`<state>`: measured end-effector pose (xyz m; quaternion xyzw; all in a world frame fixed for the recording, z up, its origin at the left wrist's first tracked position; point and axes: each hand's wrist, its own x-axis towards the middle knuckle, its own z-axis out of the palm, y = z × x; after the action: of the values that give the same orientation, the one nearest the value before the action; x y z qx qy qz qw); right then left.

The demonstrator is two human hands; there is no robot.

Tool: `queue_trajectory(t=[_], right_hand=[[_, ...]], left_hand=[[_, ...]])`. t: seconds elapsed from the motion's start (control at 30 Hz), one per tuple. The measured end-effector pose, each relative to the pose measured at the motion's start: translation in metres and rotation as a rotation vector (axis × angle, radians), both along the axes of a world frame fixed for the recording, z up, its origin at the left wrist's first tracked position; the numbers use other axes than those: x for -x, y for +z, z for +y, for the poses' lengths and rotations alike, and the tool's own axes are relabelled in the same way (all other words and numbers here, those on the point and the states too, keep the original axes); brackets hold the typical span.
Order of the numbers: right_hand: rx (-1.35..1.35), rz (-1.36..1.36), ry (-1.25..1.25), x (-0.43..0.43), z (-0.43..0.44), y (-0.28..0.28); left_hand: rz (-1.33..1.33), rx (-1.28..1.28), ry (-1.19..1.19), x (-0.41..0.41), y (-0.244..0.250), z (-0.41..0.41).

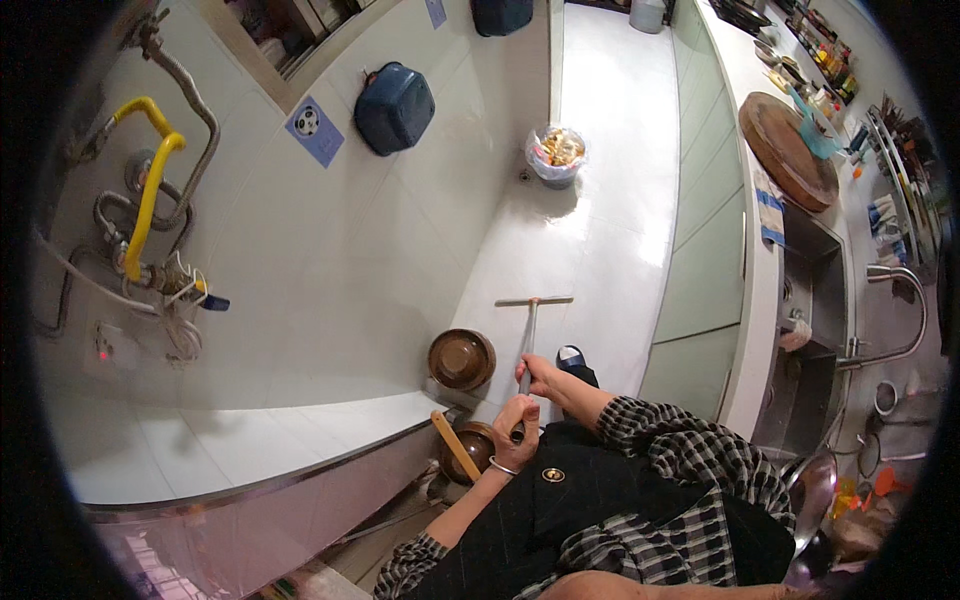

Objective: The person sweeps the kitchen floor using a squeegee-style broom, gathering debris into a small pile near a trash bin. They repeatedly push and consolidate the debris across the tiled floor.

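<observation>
A T-shaped floor squeegee or flat mop (533, 322) stands out in front of me, its thin crossbar against the white floor. Around the top end of its grey handle my left hand (516, 431) is closed, with a bangle on the wrist. My right hand (536, 373) grips the same handle lower down, closer to the crossbar. Left of the handle sits a brown glazed pot (461, 360) by the wall. Another brown pot (466, 454) is partly hidden behind my left hand, with a wooden stick (454, 444) slanting across it.
A lined waste bin (556, 156) full of scraps stands on the floor ahead. Pale green cabinets (697, 255) run along the right, below a counter with a steel sink (814, 262) and a round wooden chopping board (787, 150). On the left, a tiled ledge (247, 442) juts out beneath yellow piping (150, 195).
</observation>
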<state>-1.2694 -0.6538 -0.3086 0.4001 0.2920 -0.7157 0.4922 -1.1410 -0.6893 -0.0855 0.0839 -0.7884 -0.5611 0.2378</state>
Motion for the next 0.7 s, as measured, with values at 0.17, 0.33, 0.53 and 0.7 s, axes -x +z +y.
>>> queue_trajectory(t=[0.17, 0.33, 0.53, 0.7], right_hand=[[-0.068, 0.048, 0.119, 0.064, -0.03, -0.006], [-0.02, 0.08, 0.131, 0.139, -0.05, -0.015], [-0.04, 0.106, 0.112, 0.243, -0.09, -0.026], [-0.069, 0.156, 0.158, 0.304, -0.111, -0.029]], left_hand=[[-0.135, -0.015, 0.073, 0.053, -0.024, -0.016], [-0.061, 0.053, 0.107, 0.133, -0.039, -0.022], [-0.053, 0.055, 0.206, 0.24, -0.055, -0.046], [-0.067, 0.017, 0.295, 0.299, -0.063, -0.061]])
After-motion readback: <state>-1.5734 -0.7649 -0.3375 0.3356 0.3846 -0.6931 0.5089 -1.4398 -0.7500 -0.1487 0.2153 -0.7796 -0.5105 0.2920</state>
